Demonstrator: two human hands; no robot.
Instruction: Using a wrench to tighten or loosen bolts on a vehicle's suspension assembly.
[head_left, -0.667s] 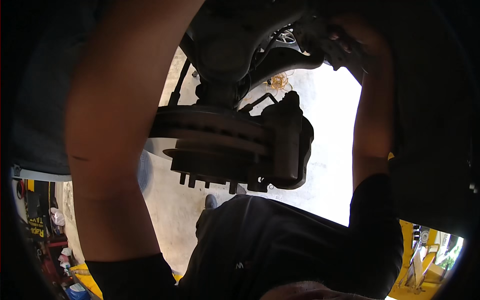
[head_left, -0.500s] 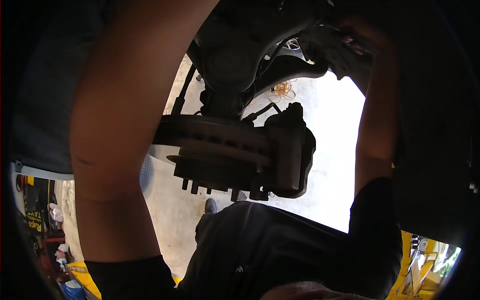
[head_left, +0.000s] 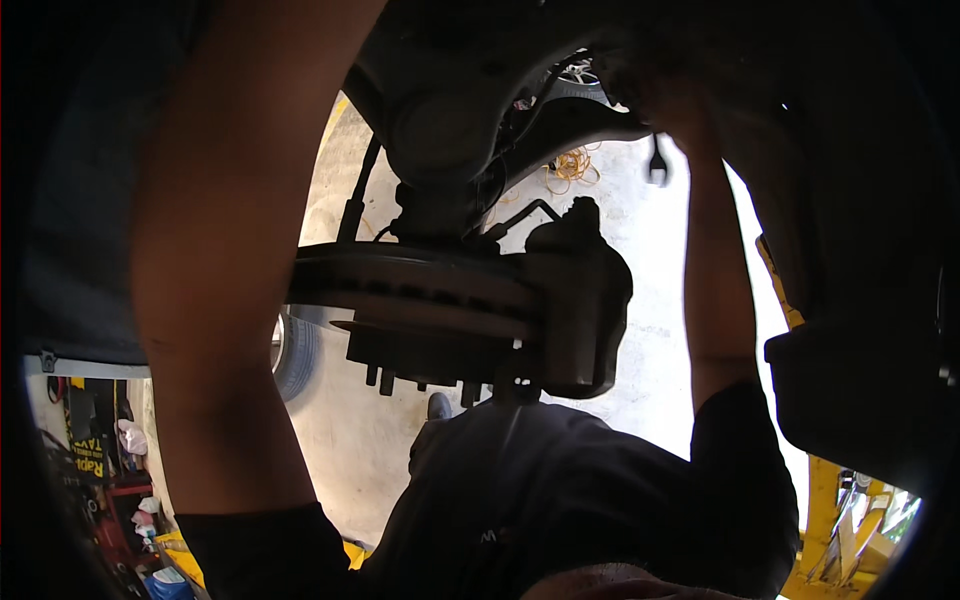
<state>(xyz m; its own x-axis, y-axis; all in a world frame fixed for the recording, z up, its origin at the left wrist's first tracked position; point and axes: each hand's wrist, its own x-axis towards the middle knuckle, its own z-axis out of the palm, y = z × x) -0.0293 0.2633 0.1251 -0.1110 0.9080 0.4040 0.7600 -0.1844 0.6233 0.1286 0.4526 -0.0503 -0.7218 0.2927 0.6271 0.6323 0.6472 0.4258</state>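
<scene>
Upper right: right hand [head_left: 675, 105], deep in shadow just beyond the right end of a dark, curved metal suspension arm [head_left: 570, 125]; finger closure impossible to tell. Directly below this hand: dark metal open-ended wrench [head_left: 657, 168], forked tip downward against the pale concrete floor [head_left: 640, 240]; possibly gripped, though with upper end hidden. Left hand: beyond the upper edge of view, with only the bare left forearm [head_left: 220, 250] visible; hold likewise impossible to tell.

Progress, as judged from visible parts: dark projecting wheel studs [head_left: 470, 394] already bare below the round, brownish metal brake disc [head_left: 420, 275]; disc in place, with a bulky dark metal caliper [head_left: 585, 340] mounted at its right edge. Work near the suspension arm's right end apparently unfinished, given wrench and hand there; any fastener lost in shadow, amount done or left not discernible.

On the floor: loose orange cable coil [head_left: 573, 170] and, past the disc's left edge, grey-black rubber tyre [head_left: 297, 360].
</scene>
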